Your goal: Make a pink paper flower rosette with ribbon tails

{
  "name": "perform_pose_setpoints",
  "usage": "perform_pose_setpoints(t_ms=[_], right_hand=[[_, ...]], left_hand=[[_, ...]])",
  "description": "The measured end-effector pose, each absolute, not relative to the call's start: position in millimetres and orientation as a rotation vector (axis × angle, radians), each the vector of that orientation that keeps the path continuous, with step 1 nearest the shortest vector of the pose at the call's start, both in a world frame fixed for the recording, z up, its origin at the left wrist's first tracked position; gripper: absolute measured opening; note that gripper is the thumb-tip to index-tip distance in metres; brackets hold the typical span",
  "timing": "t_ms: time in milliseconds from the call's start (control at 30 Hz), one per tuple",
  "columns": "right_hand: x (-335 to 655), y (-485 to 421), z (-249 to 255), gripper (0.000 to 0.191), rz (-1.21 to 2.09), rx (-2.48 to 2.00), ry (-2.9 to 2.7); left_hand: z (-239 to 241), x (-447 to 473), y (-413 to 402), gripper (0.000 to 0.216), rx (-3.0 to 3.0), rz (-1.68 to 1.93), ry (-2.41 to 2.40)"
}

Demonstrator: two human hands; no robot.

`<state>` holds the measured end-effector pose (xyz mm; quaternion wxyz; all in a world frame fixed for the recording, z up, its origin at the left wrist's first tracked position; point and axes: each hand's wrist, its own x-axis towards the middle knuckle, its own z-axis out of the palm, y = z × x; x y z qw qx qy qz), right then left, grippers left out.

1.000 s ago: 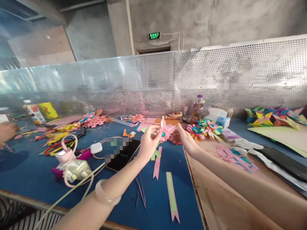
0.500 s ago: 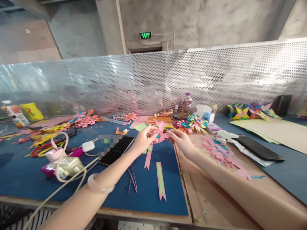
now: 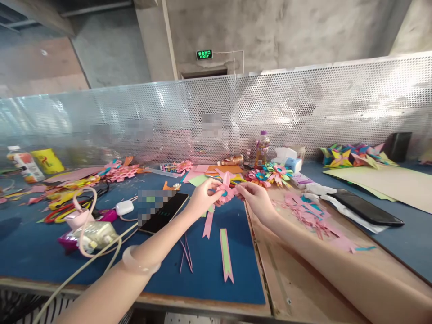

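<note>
Between my hands, above the table, is a pink paper flower [image 3: 227,192] with a blue centre. My left hand [image 3: 205,196] pinches its left side. On the right side, the fingers of my right hand [image 3: 251,194] are closed on one of its pink petals. Below my left hand a pink ribbon-like paper strip [image 3: 208,224] with a notched end lies on the blue mat. Nearer the front edge is a second notched strip [image 3: 225,254], green with a pink border. Thin folded pink strips [image 3: 186,256] lie left of it.
A phone [image 3: 165,212] and a charger with cables [image 3: 96,231] lie to the left. Finished paper flowers [image 3: 276,173], a drink bottle [image 3: 262,147] and tissues [image 3: 286,157] stand behind. Pink scraps [image 3: 313,215] and a black phone [image 3: 367,208] are at right. A perforated metal screen [image 3: 202,117] runs behind.
The flower has turned slightly in my fingers, and its raised pink petal now points more upright. Both hands keep their pinch in nearly the same place. The camera view has shifted a little.
</note>
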<state>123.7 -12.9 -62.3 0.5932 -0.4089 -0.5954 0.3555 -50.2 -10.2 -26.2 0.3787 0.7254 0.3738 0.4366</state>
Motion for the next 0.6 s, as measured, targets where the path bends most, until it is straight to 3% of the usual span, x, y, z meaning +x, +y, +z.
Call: perform_pose_setpoints(t_ms=[600], right_hand=[[132.6,-14.7,-59.9,0.026,1.173,-0.852,-1.360]], left_hand=[[-36.4,-48.7,-5.3,0.029,1.823,0.989,0.900]])
